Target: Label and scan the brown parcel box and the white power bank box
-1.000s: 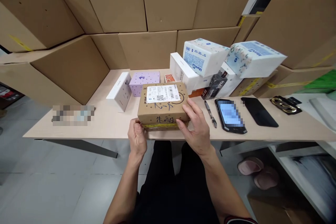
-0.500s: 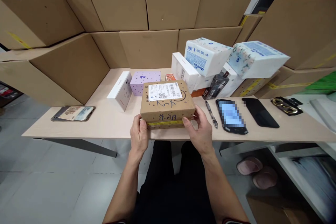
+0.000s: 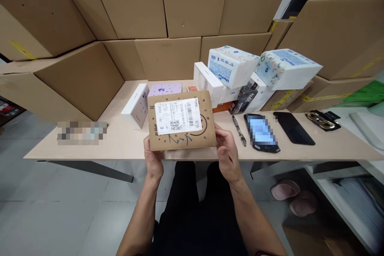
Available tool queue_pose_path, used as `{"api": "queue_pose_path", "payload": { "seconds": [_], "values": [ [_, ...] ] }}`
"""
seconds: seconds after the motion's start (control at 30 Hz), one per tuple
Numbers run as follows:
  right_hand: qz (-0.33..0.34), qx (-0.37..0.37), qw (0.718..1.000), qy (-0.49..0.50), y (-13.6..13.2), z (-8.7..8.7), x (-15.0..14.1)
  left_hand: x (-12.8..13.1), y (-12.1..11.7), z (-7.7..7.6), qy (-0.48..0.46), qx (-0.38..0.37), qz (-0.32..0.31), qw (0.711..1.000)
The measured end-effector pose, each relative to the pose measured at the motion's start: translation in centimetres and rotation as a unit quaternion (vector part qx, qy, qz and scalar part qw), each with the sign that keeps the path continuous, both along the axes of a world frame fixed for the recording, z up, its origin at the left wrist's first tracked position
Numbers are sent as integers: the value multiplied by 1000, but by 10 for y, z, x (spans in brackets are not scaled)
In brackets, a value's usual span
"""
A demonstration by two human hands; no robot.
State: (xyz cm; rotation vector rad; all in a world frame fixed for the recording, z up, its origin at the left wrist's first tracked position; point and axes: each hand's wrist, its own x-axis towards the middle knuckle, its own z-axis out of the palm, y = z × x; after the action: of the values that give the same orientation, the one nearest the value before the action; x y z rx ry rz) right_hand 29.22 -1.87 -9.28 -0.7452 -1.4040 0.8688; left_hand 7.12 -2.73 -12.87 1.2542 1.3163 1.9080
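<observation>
A dotted cardboard parcel box [image 3: 180, 141] is gripped at its left side by the left hand [image 3: 154, 161] and at its right by the right hand [image 3: 228, 153], over the table's [image 3: 117, 140] near edge, its labelled top tilted toward the viewer. To the right, a pen [image 3: 239, 131] is laid beside a handheld device [image 3: 261, 133]. Beyond, a spotted purple box [image 3: 165, 88] is partly hidden; farthest, large cartons [image 3: 168, 58] are stacked.

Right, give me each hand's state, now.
Left hand: closed, holding the labelled cardboard parcel at its near left corner.
Right hand: partly curled, holding the parcel's right end; some fingertips hidden.
</observation>
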Motion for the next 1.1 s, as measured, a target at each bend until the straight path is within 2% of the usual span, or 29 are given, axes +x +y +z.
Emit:
{"api": "queue_pose_path", "payload": {
  "seconds": [0.1, 0.17, 0.4, 0.5, 0.63, 0.8, 0.9, 1.1],
  "values": [
    [-48, -44, 998, 0, 4, -3, 3, -2, -2, 1, -55, 19, -44, 997],
    [-56, -74, 996, -4, 3, -9, 7, -3, -5, 2, -50, 20, -61, 997],
    [-5, -130, 990, -55, -14, -30, 28, -1, -9, -1, 41, -19, -25, 999],
    [-9, -109, 993, -38, -17, -26, 35, 3, -9, 2, 43, -18, -34, 998],
    [15, -64, 998, -14, -14, -11, 34, 10, -11, 17, 29, -37, -74, 996],
    [0, -39, 999, -4, -7, 7, 22, 12, -13, 31, -53, 17, -44, 998],
    [-14, -44, 999, -10, 0, 8, 16, 9, -13, 25, -39, 46, -21, 998],
    [-7, -93, 995, -24, 4, -13, 16, 11, -11, -1, 43, 70, -20, 996]
  ]
}}
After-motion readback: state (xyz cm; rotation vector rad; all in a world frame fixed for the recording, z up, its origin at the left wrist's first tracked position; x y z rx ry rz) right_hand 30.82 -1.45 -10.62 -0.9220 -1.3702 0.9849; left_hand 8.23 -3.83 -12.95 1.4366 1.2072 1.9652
